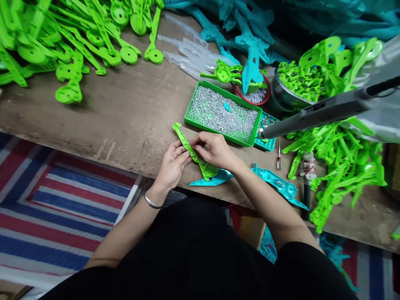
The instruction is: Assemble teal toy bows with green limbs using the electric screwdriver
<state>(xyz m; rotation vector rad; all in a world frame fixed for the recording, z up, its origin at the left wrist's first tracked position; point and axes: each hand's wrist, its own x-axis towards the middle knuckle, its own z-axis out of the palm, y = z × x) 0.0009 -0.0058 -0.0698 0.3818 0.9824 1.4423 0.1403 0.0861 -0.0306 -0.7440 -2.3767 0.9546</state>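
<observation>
Near the front edge of the table, a long lime-green plastic part [179, 132] is tilted between my two hands. My left hand [172, 165] grips it from the left with fingers closed around its middle. Over the same part, my right hand [215, 149] is closed in a pinch; whatever is between those fingertips is too small or hidden to name. Below my right wrist lies a turquoise plastic part [273, 179], partly covered by the wrist and the green part. Just beyond my hands stands a green tray [187, 118] full of small silvery screws.
Lime-green parts [68, 93] are heaped at the left back, turquoise parts [250, 46] at the back. A metal bowl [276, 93], red basket [268, 93] and small screwdriver [278, 160] are right of centre. A grey electric screwdriver [312, 110] hangs from the right over the tray's corner.
</observation>
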